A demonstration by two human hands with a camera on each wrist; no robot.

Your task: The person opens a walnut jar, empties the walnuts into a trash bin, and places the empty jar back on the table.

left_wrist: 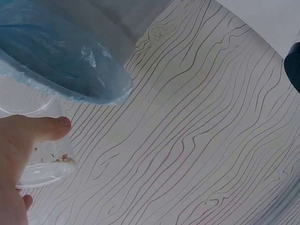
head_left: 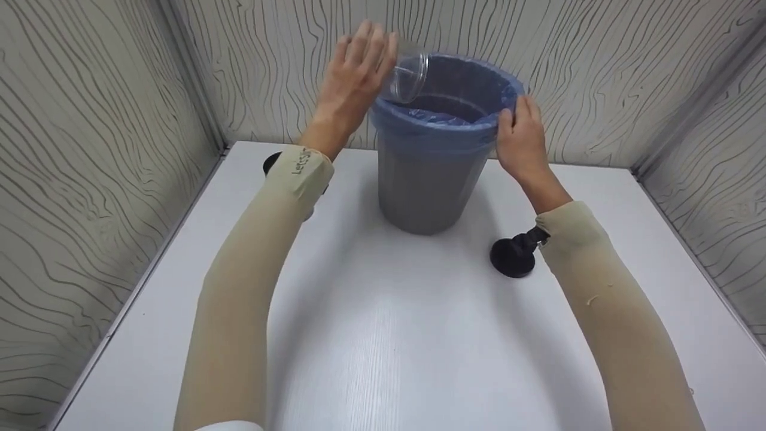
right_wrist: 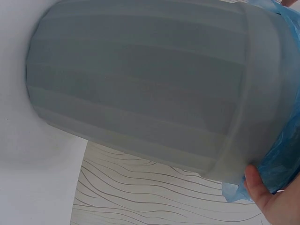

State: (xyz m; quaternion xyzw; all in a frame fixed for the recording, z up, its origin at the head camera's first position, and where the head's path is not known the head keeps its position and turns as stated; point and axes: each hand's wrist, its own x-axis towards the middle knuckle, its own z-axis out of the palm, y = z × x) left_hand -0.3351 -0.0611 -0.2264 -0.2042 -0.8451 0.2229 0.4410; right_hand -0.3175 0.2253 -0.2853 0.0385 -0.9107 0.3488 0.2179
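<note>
A grey bin lined with a blue plastic bag stands at the back middle of the white table. My left hand holds a clear plastic cup tipped on its side over the bin's left rim, mouth toward the bin. In the left wrist view the thumb lies on the cup, which has brown crumbs inside, beside the blue bag. My right hand grips the bin's right rim; its thumb presses the bag's edge against the grey bin.
Wood-grain panels wall in the table on the left, back and right. Black wrist camera mounts hang by my right forearm and behind my left wrist.
</note>
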